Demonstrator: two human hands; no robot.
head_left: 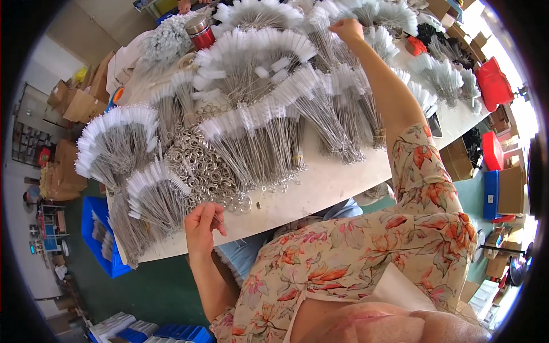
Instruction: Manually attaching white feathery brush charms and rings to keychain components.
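My left hand (202, 224) is closed just off the near edge of the table, fingers curled in a pinch. What sits between its fingertips is too small to make out. Right beyond it lies a heap of small metal rings (200, 157). My right arm stretches far across the table, and my right hand (347, 30) is closed at the white bristle tips of a bundle of wire brushes (323, 28). Whatever its fingers pinch is hidden. Between the hands, rows of thin wire brushes with white bristle heads (251, 120) lie fanned out, their looped ends toward me.
More brush bundles (117, 137) lie at the left of the table (320, 186). A red flask with a metal lid (199, 32) stands at the back. A blue crate (103, 240) is below the left edge; red bins (494, 84) and cartons stand right. Another person's hand (184, 6) shows at the top.
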